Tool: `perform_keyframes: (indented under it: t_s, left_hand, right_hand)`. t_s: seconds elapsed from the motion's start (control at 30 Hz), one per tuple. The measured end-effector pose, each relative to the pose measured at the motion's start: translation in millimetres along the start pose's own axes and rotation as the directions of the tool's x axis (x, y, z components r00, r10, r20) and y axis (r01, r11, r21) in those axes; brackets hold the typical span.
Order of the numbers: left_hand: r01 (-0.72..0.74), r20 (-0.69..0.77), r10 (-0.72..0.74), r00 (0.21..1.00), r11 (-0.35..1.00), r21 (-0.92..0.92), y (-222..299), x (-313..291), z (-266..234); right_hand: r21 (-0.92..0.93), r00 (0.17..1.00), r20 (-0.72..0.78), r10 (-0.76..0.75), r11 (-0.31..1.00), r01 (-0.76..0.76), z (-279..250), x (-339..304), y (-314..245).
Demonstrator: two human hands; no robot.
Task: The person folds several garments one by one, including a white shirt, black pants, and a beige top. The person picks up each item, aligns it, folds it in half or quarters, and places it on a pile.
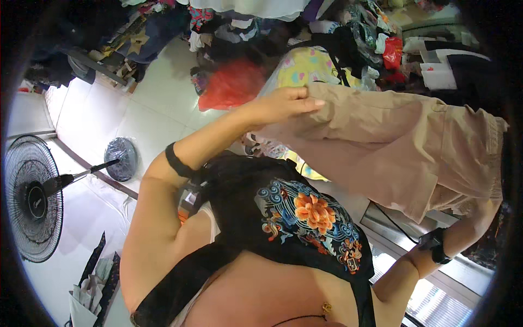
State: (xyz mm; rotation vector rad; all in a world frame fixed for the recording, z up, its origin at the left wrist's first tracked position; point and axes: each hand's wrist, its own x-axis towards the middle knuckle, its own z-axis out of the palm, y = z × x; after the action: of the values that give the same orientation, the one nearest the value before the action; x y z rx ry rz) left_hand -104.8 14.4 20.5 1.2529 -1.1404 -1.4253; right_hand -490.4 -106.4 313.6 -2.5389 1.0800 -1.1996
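Note:
A pair of beige trousers (376,136) with a gathered elastic waistband is stretched out sideways in front of me. My left hand (294,103) grips its left end, thumb on top and fingers curled over the cloth. At the waistband end, my right hand (486,207) reaches in under the fabric. Its fingers are hidden there, so how they hold the cloth does not show. A black watch sits on my right wrist, and a black band circles my left upper arm. I wear a black apron (256,191) with an embroidered orange flower.
Beyond the trousers lie a yellow patterned cloth (308,65), a red plastic bag (231,84) and heaps of clothing. A black standing fan (35,199) is at the far left. White and black folded pieces (438,71) are stacked at the far right.

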Motion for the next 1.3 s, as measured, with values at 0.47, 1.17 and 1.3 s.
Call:
perform_keyframes:
  t_s: [0.47,1.17,1.3]
  left_hand:
    - [-0.335,-0.398,0.256,0.881,0.931,-0.143,60.8,-29.3,-113.5]
    - [0.116,-0.543,0.448,0.71,0.687,0.718,26.3,-33.5,-178.9]
    - [-0.041,-0.375,0.367,0.851,0.758,0.651,1.1,-33.6,-192.6]
  right_hand:
    - [0.219,0.916,0.289,0.277,0.913,-0.345,209.2,38.5,106.1]
    - [0.288,0.954,0.291,-0.075,0.958,-0.012,264.8,87.4,83.6]
    - [0.333,0.896,0.416,-0.157,0.943,0.011,234.4,86.6,80.5]
